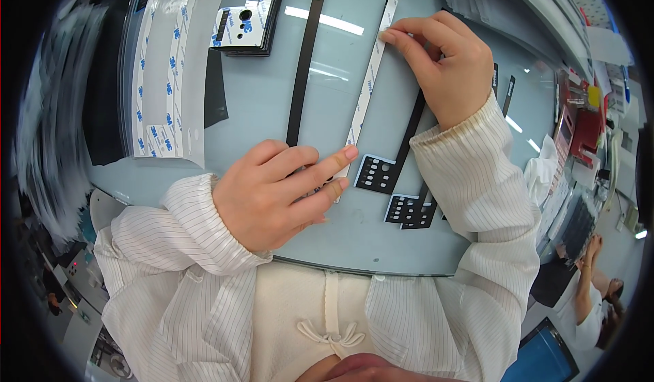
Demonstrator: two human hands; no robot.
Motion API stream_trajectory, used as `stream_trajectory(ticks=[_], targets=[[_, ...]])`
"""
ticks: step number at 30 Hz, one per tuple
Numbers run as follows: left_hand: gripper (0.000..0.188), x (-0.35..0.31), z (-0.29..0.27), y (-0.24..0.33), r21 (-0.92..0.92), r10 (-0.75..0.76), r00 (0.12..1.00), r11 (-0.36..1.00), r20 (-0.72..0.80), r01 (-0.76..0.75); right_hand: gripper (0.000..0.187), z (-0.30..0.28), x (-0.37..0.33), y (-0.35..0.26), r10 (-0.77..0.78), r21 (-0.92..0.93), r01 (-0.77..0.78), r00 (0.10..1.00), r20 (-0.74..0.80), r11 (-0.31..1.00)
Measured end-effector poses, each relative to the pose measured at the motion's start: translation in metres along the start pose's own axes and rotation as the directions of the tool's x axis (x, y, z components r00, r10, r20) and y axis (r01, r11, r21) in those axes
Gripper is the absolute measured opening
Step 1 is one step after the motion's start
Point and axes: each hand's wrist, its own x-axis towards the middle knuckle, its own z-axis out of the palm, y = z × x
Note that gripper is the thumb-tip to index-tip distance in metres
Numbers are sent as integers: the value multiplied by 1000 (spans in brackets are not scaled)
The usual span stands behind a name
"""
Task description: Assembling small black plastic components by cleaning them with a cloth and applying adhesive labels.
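Observation:
A narrow strip with white, blue-printed adhesive backing (368,86) lies lengthwise on the glass tabletop. Thumb and index finger of my right hand (449,65) pinch its far end. My left hand (276,195) rests palm down with fingers stretched out, index and middle fingertips over the strip's near end. Beneath that hand, part of a dark piece is hidden. Left of the strip lies a long black strip (308,69). To the right is an L-shaped black panel with small cutouts (383,183), its long arm passing under my right wrist. Similar black panels (417,220) overlap nearer to me.
Adhesive-backed sheets (155,89) lie at the left, near a stack of white-topped black parts (245,35). Clear plastic sheets are piled at the far left (58,109) and far right (538,11). Crumpled white tissue (541,161) sits by the right edge. Another person's arms (586,280) show beyond.

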Motion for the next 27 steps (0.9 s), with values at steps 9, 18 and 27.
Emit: stream_trajectory(ticks=[9, 18, 27], targets=[[55, -4, 0, -4, 1, -7, 1000, 1000, -12, 7, 19, -14, -6, -4, -59, 16, 58, 997, 49, 998], [34, -3, 5, -6, 56, -5, 999, 998, -37, 7, 33, -17, -20, -2, -354, -343, 395, 918, 180, 852], [34, -2, -3, -4, 60, 3, 1000, 998, -20, -2, 34, -17, 0, 11, -318, -329, 340, 940, 121, 881]])
